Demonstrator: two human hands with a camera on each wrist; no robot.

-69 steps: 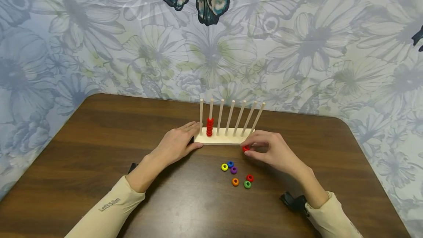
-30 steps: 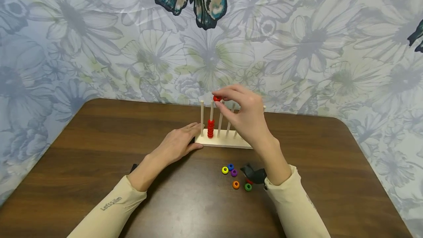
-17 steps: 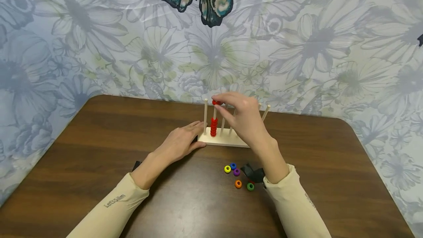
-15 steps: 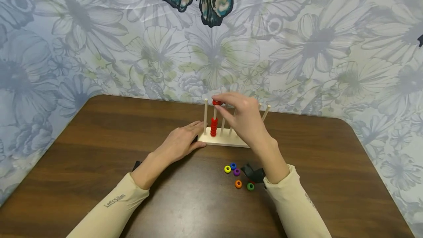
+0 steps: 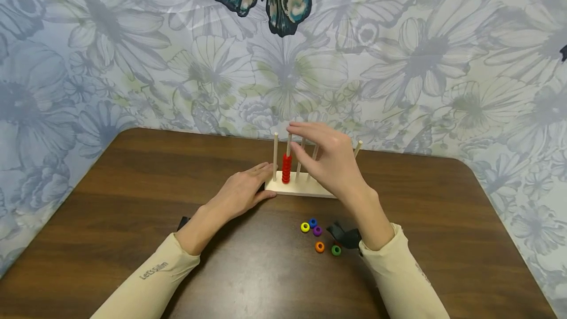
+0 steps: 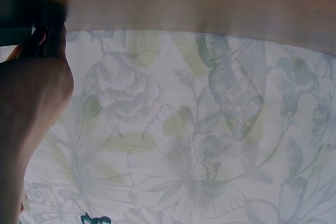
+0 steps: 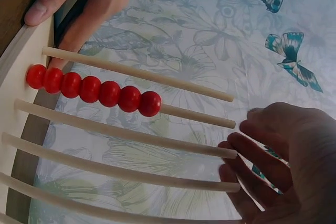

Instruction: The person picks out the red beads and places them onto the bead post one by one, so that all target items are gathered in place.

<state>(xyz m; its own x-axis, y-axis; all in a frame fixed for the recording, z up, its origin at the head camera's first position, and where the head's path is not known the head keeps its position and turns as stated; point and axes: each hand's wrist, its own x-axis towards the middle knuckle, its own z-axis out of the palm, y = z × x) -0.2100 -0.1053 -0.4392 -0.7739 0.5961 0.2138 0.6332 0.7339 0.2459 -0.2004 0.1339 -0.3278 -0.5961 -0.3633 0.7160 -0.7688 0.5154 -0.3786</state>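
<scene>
A pale wooden stand [image 5: 301, 190] with several upright pegs sits near the table's back edge. Several red beads [image 5: 286, 169] are stacked on its second peg from the left; the right wrist view shows the stack of red beads [image 7: 109, 94] up close. My left hand [image 5: 239, 188] holds the stand's left end, thumb at the front edge and fingers behind. In the left wrist view the left hand [image 6: 34, 90] is partly cut off. My right hand [image 5: 325, 159] hovers by the top of that peg, thumb and fingers apart, nothing between them. It hides some right-hand pegs.
On the table [image 5: 248, 270] before the stand lie loose beads: yellow [image 5: 305, 227], blue [image 5: 313, 222], purple [image 5: 317, 231], orange [image 5: 320, 247] and green [image 5: 336, 250]. A red bead is mostly hidden by the black strap [image 5: 344, 236] at the right wrist. Behind stands a flower-patterned wall [image 5: 177, 63].
The right hand carried a red bead from the table to the second peg and let go of it. The red stack is one bead taller. The left hand stays on the stand.
</scene>
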